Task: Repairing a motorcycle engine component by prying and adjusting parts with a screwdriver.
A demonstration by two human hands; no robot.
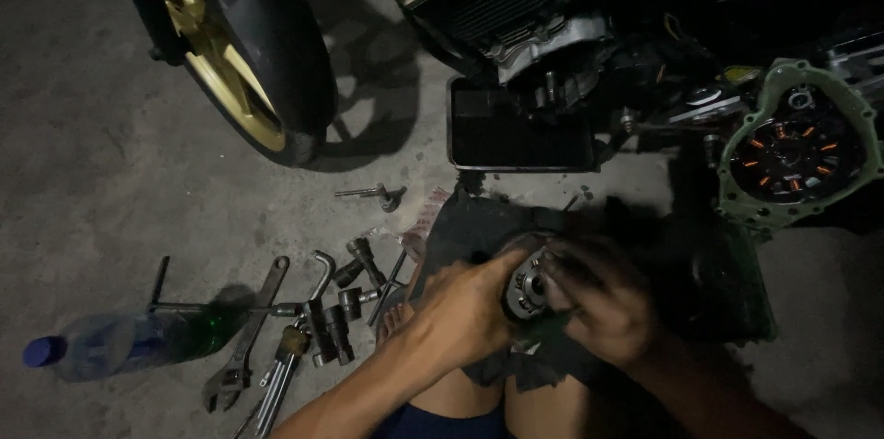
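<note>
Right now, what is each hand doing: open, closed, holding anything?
Left hand: closed on the round metal engine part.
Right hand: closed on the same part from the other side.

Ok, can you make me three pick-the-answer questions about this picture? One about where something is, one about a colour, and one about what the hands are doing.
1. Where is the bottle?
A. lying on the floor, left of the tools
B. standing on the bike
C. in a hand

2. What colour is the wheel?
A. red
B. gold
C. white

3. What are the hands doing?
A. resting flat on the floor
B. both holding one round metal part
C. gripping the wrench

Answers: 1 A, it lies by the tools. 2 B, its spokes are gold. 3 B, the left hand and right hand clasp the part.
</note>
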